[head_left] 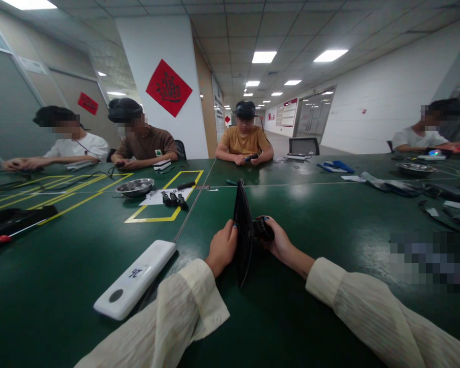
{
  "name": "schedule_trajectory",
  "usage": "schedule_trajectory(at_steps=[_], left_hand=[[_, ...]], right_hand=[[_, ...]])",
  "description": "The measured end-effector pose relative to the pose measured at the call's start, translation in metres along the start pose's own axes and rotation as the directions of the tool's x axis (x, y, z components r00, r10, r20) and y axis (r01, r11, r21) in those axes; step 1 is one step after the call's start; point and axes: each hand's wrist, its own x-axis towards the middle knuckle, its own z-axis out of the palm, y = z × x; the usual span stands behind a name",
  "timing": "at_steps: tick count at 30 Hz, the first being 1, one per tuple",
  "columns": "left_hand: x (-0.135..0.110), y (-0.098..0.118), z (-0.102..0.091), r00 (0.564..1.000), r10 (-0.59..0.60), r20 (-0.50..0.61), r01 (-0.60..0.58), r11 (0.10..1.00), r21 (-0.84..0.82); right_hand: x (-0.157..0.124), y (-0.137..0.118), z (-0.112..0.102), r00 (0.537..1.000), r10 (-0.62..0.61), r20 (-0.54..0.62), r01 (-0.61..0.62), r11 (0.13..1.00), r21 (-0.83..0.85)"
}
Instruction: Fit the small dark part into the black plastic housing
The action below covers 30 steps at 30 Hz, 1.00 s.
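A thin black panel (244,240) stands on edge just above the green table, seen almost edge-on. My left hand (223,246) is closed on its left face, fingers partly hidden behind it. On the panel's right side, my right hand (278,237) is wrapped round a small black blocky part (263,229). That part sits against or very close to the panel; whether the two are joined I cannot tell. Left of my left forearm lies a white power bank (136,278) marked with a handwritten number.
Ahead to the left are a metal bowl (135,187), several black clips (174,199) on white paper and a black-handled tool (186,185). A red-handled screwdriver (0,241) lies far left. Cables and cloths (391,185) lie right. Several people sit round the green table (310,327).
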Motion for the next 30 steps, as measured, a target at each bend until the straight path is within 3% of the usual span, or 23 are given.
schedule_trajectory(at_steps=[12, 30], left_hand=[[0.005, -0.008, 0.007, 1.0, -0.003, -0.004, 0.003, 0.986, -0.167], [-0.002, 0.006, -0.003, 0.997, -0.061, 0.037, 0.06, 0.998, 0.008]], right_hand=[[-0.004, -0.004, 0.004, 1.0, 0.008, -0.024, -0.009, 1.0, -0.002], [-0.002, -0.002, 0.003, 1.0, 0.005, -0.007, -0.005, 1.0, -0.001]])
